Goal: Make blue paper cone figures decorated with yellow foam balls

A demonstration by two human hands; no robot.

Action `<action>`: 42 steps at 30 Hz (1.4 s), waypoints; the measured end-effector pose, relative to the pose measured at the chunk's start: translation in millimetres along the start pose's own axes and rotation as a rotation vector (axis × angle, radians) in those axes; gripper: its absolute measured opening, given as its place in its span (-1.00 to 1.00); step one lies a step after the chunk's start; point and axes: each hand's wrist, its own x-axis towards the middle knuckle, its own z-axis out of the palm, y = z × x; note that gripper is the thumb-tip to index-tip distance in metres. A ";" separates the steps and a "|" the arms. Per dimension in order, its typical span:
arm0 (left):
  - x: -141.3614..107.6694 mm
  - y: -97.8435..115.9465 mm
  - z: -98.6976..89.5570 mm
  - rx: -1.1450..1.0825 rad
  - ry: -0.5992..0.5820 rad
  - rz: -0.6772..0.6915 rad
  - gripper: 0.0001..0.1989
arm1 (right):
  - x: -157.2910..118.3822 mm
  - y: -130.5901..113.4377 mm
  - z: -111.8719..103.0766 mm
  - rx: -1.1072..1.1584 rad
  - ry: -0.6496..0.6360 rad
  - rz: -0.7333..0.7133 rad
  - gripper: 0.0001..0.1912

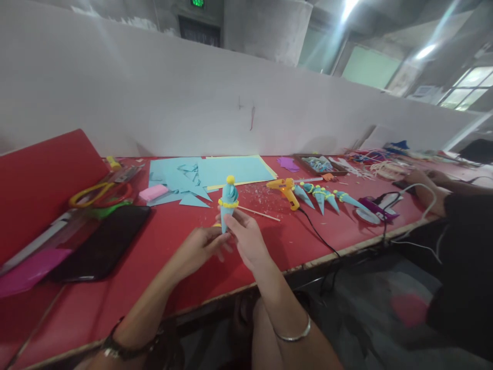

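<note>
A small light-blue paper cone (230,195) stands upright between my hands, point down. It is topped with a blue swirl and a yellow pompom, and fuzzy yellow trim runs round its rim. My right hand (248,237) pinches the cone's side between thumb and fingers. At its lower tip, my left hand (200,249) closes in with curled fingers, partly hidden behind the cone and the other hand. Just behind, a thin wooden stick (259,213) lies on the red table. Several similar finished cones (319,197) lie to the right, beside a yellow glue gun (285,191).
Blue paper sheets (234,170) and cut scraps lie at the back. On the left are a black phone (103,246), scissors (90,195) and a pink block (153,192). A tray (321,165) of bits stands behind the cones. A cord crosses the table edge; another person's arm (427,192) is at right.
</note>
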 end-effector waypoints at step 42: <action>0.9 -5.7 0.6 0.797 0.089 -0.008 -0.75 | -55.8 -88.4 -191.8 -0.483 0.835 -0.426 -0.59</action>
